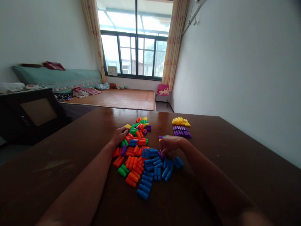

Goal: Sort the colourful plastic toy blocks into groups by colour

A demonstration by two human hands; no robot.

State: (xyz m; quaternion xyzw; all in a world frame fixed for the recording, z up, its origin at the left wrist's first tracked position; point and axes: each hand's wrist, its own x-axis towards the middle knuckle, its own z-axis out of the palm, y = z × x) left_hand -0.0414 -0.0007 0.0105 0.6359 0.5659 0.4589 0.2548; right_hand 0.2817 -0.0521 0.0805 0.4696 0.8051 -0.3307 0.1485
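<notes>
A loose pile of bullet-shaped plastic building blocks lies on the brown table, with orange blocks at the front left and blue blocks at the front right. My left hand rests at the pile's left edge, fingers stretched over orange and green pieces. At the pile's right side, my right hand points downward with fingers closed on a purple block, partly hidden by them. Just behind that hand, a few purple, green and yellow pieces peek out. Farther right sit a yellow group and a purple group.
The dark brown table reaches toward a bed with a woven mat. A black cabinet stands at the left, and a pink chair holds a soft toy. The white wall runs along the right.
</notes>
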